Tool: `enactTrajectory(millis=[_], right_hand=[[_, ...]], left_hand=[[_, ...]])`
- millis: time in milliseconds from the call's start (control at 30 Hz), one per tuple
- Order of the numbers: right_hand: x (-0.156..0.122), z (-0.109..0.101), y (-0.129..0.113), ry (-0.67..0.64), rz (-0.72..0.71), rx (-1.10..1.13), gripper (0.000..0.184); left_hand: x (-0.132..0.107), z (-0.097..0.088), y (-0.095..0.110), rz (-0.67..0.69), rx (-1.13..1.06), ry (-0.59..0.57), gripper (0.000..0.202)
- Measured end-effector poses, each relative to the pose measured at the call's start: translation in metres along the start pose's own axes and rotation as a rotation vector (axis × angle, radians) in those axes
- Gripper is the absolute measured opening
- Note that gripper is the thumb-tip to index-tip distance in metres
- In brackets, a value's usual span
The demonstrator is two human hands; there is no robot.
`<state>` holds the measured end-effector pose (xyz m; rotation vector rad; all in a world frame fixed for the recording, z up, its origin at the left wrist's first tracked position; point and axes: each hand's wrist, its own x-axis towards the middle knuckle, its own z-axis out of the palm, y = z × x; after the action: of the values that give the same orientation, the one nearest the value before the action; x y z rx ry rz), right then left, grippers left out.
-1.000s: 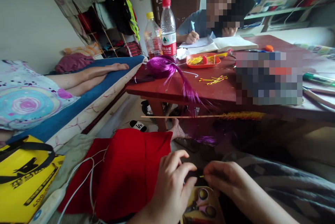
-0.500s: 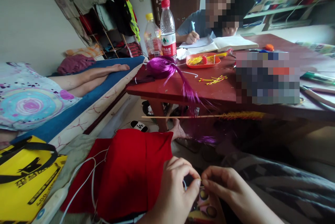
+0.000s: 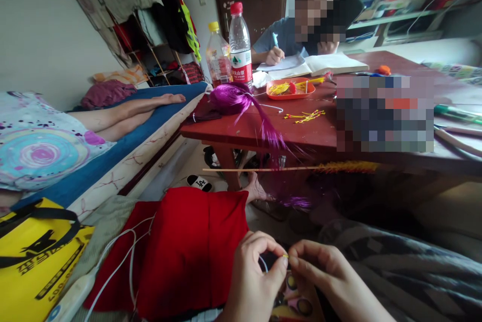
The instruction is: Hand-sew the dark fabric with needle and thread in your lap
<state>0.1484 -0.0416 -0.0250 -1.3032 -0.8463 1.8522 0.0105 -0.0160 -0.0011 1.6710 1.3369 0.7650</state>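
Note:
At the bottom centre my left hand [image 3: 256,277] and my right hand [image 3: 324,274] meet fingertip to fingertip. Both pinch a tiny yellow piece [image 3: 285,256] between thumb and forefinger, and a thin pale thread loops under my left thumb. Under my hands lies a small box with pink-handled scissors [image 3: 297,304]. A red cushion [image 3: 188,246] sits just left of my left hand. A long thin stick with yellow fringe [image 3: 301,167] hangs across in front of the table.
The red low table [image 3: 248,131] carries purple fibre strands [image 3: 241,101], loose yellow pieces [image 3: 306,116], an orange tray [image 3: 291,88] and two bottles [image 3: 235,48]. Another person writes at its far side. Someone's legs rest on the blue bed [image 3: 124,113]. A yellow bag [image 3: 35,256] lies left.
My hands went from fumbling over the scissors box to a fingertip pinch on the yellow piece and shifted slightly. The view tilted a little; nothing else moved.

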Motion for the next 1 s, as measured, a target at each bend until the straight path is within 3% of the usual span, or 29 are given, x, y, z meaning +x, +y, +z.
enactTrajectory(millis=[133, 233, 333, 433, 600, 767, 1000], right_hand=[[-0.005, 0.006, 0.003, 0.130, -0.172, -0.243, 0.032], [-0.006, 0.008, 0.011, 0.317, -0.450, -0.595, 0.026], [-0.005, 0.007, 0.015, 0.471, -0.797, -0.941, 0.027], [-0.005, 0.005, 0.011, 0.507, -0.976, -1.178, 0.032], [-0.009, 0.005, 0.002, 0.555, -0.974, -1.271, 0.032], [-0.009, 0.006, 0.002, 0.551, -0.997, -1.270, 0.033], [-0.009, 0.004, 0.004, 0.493, -0.883, -1.221, 0.030]], left_hand=[[0.000, 0.002, 0.004, -0.137, -0.145, 0.006, 0.007], [0.000, 0.004, 0.005, -0.219, -0.188, -0.015, 0.009], [-0.001, 0.005, 0.003, -0.132, -0.078, 0.003, 0.012], [-0.001, 0.004, 0.003, -0.022, 0.079, 0.000, 0.013], [0.001, 0.002, -0.002, -0.229, -0.152, -0.150, 0.007], [-0.002, 0.007, -0.006, -0.349, -0.289, -0.143, 0.008], [0.000, 0.004, 0.003, -0.038, 0.048, -0.060, 0.015]])
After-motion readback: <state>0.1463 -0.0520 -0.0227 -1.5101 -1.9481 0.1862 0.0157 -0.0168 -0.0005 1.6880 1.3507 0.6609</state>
